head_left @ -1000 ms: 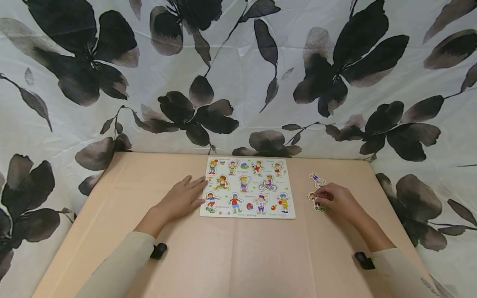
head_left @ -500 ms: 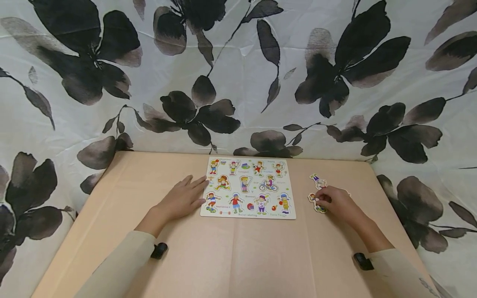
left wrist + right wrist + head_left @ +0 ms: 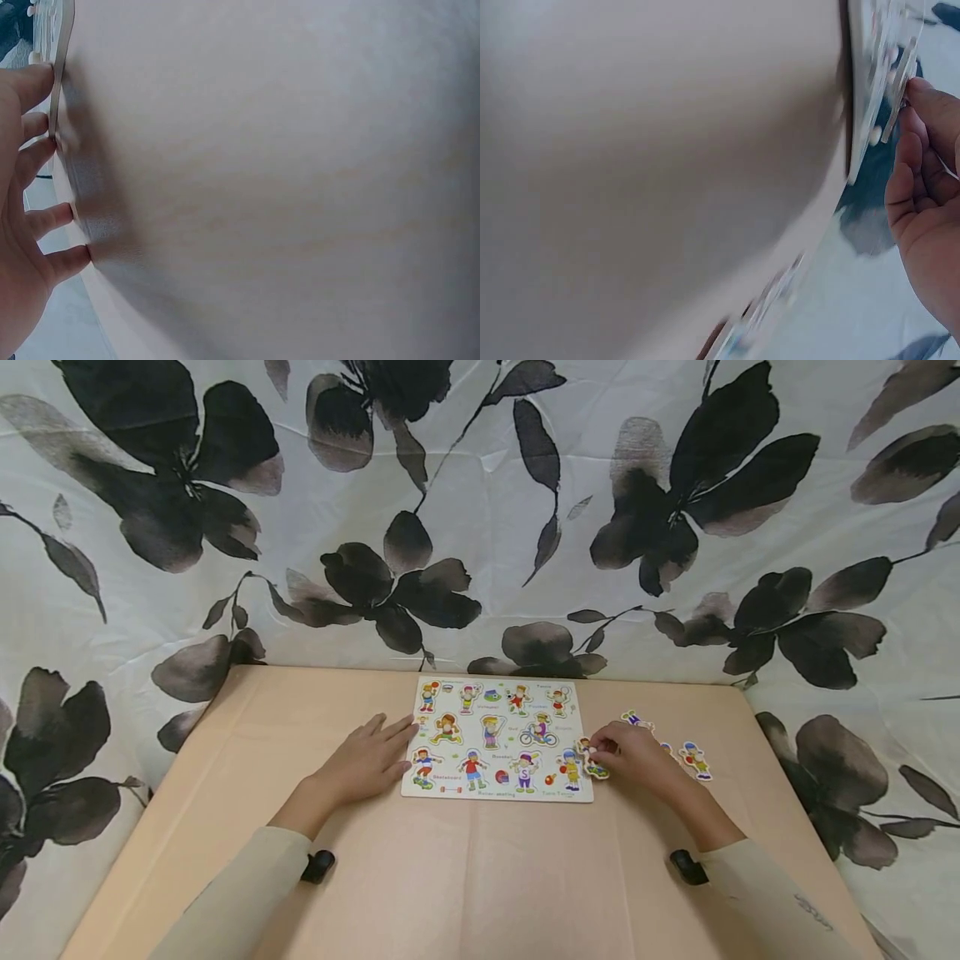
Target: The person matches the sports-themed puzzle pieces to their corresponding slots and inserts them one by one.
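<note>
Swung left within the past second: the right hand (image 3: 633, 756), from loose cutouts on the right side of the bench (image 3: 525, 868) to the right edge of a white sports-themed picture board (image 3: 457, 753). Carried along in the move: one cartoon-child puzzle piece (image 3: 592, 765), gone from its earlier spot on the bench. Brought into view by the same shift: a bright figure cutout (image 3: 695, 761), lying farthest right, and a half-hidden cutout (image 3: 667, 748) just beside, behind the hand. Unchanged since the earlier frames: the left hand (image 3: 367, 760), at the board's left edge.

Counted in the scene: one board, with eleven cartoon children in three rows, four far, three in the middle, four near; three cutouts on the bench to the right, including a partly covered far cutout (image 3: 637, 719); a fourth in the grasp; two cream sleeves (image 3: 247, 877); two black wrist devices (image 3: 318, 866). Beyond the bench, a white floral cloth (image 3: 487, 510).

Pinched between right thumb and fingers: the puzzle piece, tilted over the board's right edge, apart from its surface in the right-wrist view. Spread wide on the left: straight fingers, some touching the board's edge, others on the bench.
</note>
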`<act>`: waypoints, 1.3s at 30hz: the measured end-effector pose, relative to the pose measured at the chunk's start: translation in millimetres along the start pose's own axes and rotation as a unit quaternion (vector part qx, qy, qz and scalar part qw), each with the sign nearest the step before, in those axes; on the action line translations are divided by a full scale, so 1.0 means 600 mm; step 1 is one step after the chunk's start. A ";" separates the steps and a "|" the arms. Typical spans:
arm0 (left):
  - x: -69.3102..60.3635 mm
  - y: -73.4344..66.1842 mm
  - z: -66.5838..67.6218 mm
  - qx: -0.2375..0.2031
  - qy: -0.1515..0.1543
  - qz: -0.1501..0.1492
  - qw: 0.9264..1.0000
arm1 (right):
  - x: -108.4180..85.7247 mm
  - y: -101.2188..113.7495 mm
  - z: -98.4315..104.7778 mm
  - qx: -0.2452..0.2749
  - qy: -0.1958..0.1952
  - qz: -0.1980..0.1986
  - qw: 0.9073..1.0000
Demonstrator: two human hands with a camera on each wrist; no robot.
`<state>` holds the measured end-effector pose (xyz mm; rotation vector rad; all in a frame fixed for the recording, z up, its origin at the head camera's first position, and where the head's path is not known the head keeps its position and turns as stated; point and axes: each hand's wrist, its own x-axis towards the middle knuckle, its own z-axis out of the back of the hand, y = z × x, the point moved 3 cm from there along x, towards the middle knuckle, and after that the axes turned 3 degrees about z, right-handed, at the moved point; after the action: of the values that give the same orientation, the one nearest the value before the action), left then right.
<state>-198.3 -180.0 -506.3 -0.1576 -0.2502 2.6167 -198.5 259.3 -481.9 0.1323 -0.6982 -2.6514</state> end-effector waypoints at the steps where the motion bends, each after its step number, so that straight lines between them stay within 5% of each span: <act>1: 0.000 0.000 0.000 0.000 -0.001 0.000 1.000 | 0.006 0.009 -0.004 0.000 0.001 0.002 1.000; 23: -0.006 0.000 -0.005 -0.003 -0.001 -0.002 1.000 | 0.108 0.178 -0.121 0.028 0.055 0.068 0.996; 33: -0.004 0.004 -0.002 0.000 -0.006 -0.003 1.000 | 0.145 0.248 -0.151 0.014 0.072 0.121 0.990; 39: -0.002 0.003 0.000 0.002 -0.010 -0.010 1.000 | 0.166 0.277 -0.169 0.008 0.077 0.119 0.990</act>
<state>-198.2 -181.9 -506.6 -0.1277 -0.2507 2.6003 -212.6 40.9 -487.8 0.2392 -0.6430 -2.3800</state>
